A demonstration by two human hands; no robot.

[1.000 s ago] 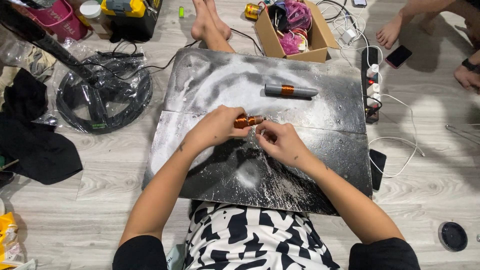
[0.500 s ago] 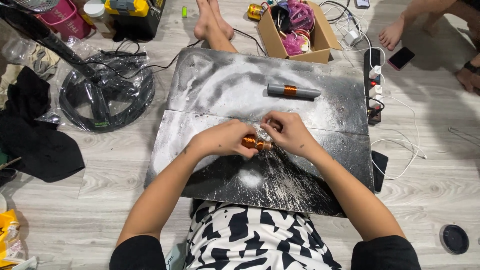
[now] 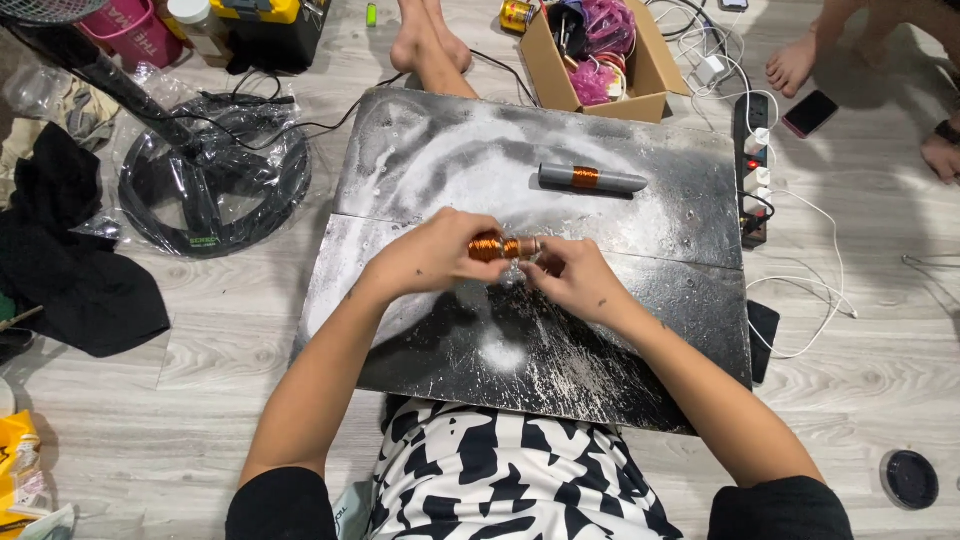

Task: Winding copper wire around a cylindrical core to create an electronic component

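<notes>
Fingers of left hand (image 3: 432, 255) and right hand (image 3: 570, 280) pinched, seemingly, around a copper wire coil (image 3: 500, 246) over dark board (image 3: 640, 300)

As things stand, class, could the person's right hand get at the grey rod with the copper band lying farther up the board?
Probably yes: the grey rod lies alone on the board, nothing between, but the right hand is busy with the copper coil.

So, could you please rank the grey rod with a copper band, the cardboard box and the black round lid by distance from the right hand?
1. Grey rod with a copper band: just beyond the right hand.
2. Cardboard box: farther up.
3. Black round lid: bottom right.
</notes>
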